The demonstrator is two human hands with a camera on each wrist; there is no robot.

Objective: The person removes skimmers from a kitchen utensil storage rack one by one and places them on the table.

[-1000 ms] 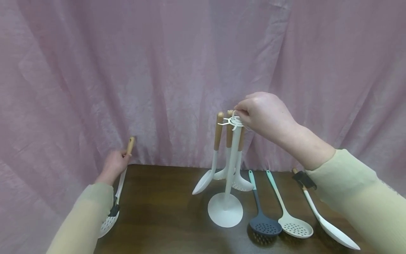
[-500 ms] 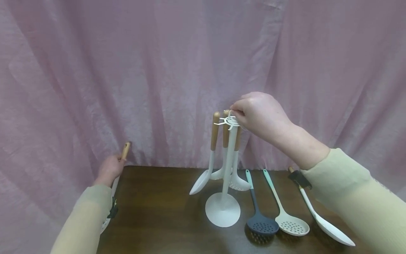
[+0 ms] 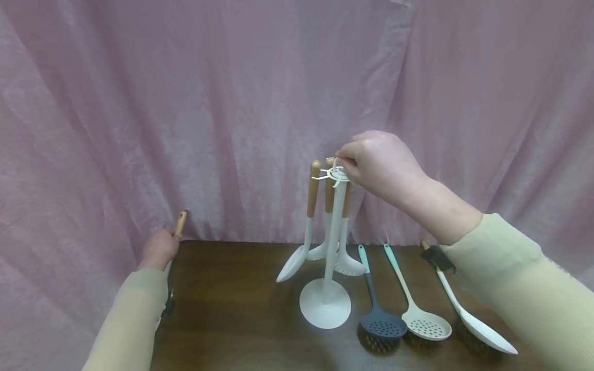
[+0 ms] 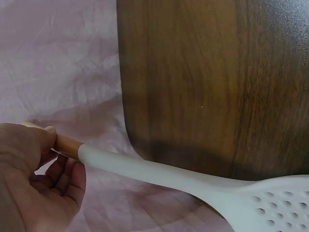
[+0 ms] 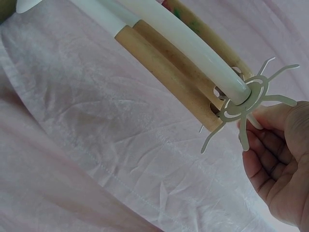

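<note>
Here, right hand (image 3: pixel 382 165) up at the crown (image 5: pixel 244 101) of the white stand (image 3: pixel 326 304), fingertips (image 5: pixel 263 145) curled against the spoked hook ring, pinching it at its 3 o'clock side. Three wooden-handled utensils (image 3: pixel 313 190) hanging from the hooks, bowls down, crowded on the ring's 9 to 12 o'clock side.

Left hand (image 3: pixel 159 249) well apart, off the table's (image 3: pixel 232 309) far-left corner, about 9 o'clock from the stand. Fingers (image 4: pixel 67 181) wrapped firmly round the wooden end of a white skimmer (image 4: pixel 260 205); handle tip pointing up toward 12, perforated head hanging low past the table edge toward 6, mostly hidden behind the sleeve in the head view.

Key relation: skimmer lying at 9 o'clock from the ring, long axis near upright, handle end uppermost and lower than the hooks. Left hand alone on it; right hand nearer the ring.

On the table at the stand's 3 to 4 o'clock: dark skimmer (image 3: pixel 381 325), pale skimmer (image 3: pixel 424 324), white spoon (image 3: pixel 482 332), lying flat, handles toward 12.
</note>
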